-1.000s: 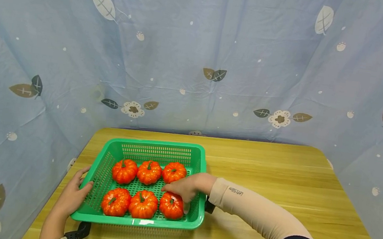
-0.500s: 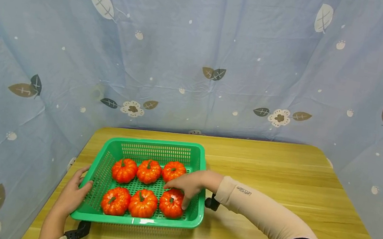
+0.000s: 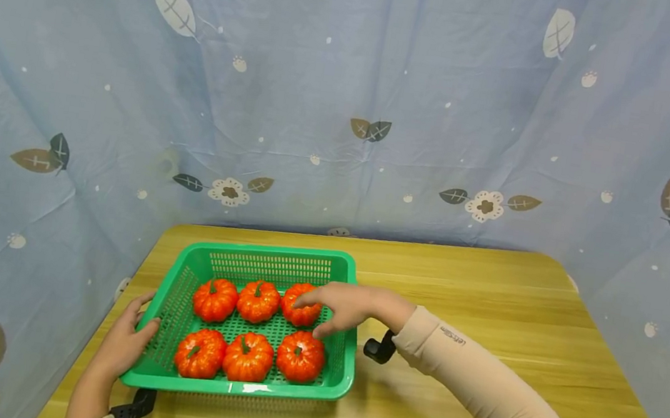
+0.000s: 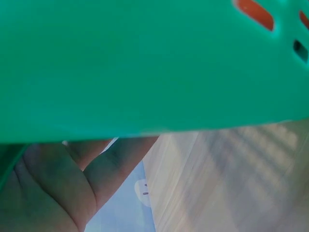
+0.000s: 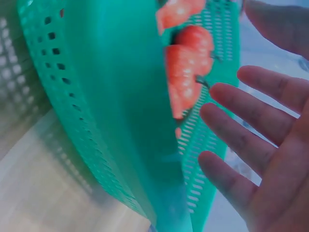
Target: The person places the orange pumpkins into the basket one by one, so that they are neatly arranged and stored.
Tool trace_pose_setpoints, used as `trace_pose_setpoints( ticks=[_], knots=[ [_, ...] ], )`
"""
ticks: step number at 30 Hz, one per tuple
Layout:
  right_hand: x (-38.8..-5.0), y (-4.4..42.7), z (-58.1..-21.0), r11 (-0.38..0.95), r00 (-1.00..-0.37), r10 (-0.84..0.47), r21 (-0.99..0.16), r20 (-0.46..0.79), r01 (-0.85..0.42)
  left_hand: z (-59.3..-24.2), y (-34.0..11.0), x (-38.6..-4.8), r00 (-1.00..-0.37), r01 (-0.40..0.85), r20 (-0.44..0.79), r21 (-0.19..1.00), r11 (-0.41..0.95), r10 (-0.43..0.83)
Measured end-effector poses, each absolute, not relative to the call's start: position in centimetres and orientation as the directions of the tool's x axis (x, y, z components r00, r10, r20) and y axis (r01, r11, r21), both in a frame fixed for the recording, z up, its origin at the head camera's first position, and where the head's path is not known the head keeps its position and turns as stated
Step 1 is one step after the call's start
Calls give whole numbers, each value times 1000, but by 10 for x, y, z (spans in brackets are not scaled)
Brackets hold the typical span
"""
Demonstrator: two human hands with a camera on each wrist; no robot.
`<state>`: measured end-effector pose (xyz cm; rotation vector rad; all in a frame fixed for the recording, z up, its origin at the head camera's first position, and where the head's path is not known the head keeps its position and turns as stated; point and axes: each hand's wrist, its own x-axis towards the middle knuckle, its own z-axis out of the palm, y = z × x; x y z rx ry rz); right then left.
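A green plastic basket (image 3: 185, 384) holds small orange pumpkins (image 3: 248, 358) in two rows of three. My left hand (image 3: 127, 335) grips the basket's left rim, thumb on top; in the left wrist view the wall hides most of the fingers (image 4: 118, 166). Over the basket's right side hovers my right hand (image 3: 349, 306), holding nothing. Below it sits the front right pumpkin (image 3: 300, 359), and the back right pumpkin (image 3: 300, 309) is partly covered by the fingers. The right wrist view shows those fingers spread and apart from the pumpkins.
The basket stands on the left part of a wooden table (image 3: 478, 295). A blue patterned curtain (image 3: 339, 94) hangs behind the table and along both sides. Black wrist-worn devices show at the left wrist (image 3: 132, 410) and the right wrist (image 3: 380, 348).
My right hand has let go of the front right pumpkin, rising up and away from it with the fingers spreading. The left hand keeps its place on the rim.
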<state>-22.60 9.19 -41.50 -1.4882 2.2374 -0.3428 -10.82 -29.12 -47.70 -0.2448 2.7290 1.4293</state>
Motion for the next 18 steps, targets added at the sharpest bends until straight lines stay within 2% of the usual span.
trace_pose_setpoints(
  ticks=[3,7,12,18],
  knots=[
    [-228,102,-413,370,-354,-927,-473,-126,-800,-476,-292,-108,-987,-161,-116,802,576,-114],
    [-227,119,-414,360,-424,-906,-554,-15,-750,-475,-295,-107,-991,-130,-92,774,619,-94],
    [-218,148,-421,371,-550,-826,-622,118,-690,-467,-298,-103,-997,-75,-51,734,675,-56],
    [-205,184,-428,505,-729,-661,-612,179,-609,-435,-302,-95,-995,-95,-74,568,818,-64]
  ],
)
